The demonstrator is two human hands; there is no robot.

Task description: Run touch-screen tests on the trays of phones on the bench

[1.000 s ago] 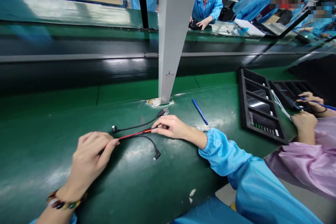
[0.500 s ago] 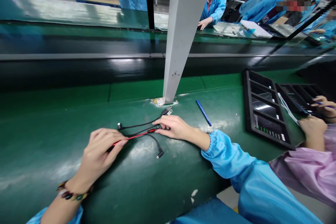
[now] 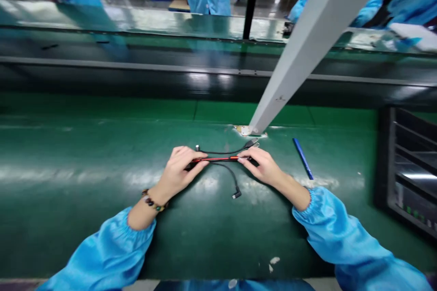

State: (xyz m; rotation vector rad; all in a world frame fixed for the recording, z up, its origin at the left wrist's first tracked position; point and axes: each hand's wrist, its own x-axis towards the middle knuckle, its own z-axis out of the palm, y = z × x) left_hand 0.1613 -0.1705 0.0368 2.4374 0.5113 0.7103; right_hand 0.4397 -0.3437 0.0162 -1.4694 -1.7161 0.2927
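Between my two hands a short red cable (image 3: 220,159) is stretched nearly straight, low over the green bench. My left hand (image 3: 180,168) pinches its left end between thumb and fingers; a beaded bracelet circles that wrist. My right hand (image 3: 261,163) grips the red connector end on the right, and dark cable parts show at the fingers. Just behind lies a black cable (image 3: 221,152) with a small plug at its left and a larger USB plug (image 3: 251,142) at its right. In front, another black cable curves down to an angled plug (image 3: 236,193) on the bench.
A blue pen (image 3: 303,158) lies to the right of my right hand. Farther right stands a black compartment tray (image 3: 385,159). A grey post (image 3: 290,77) rises from the bench behind the cables. Beyond the dark conveyor (image 3: 136,77) people in blue coats stand.
The view has swung right and levelled, so the neighbour's hands on the right have left it. Both hands still hold the red cable, which now lies more level.
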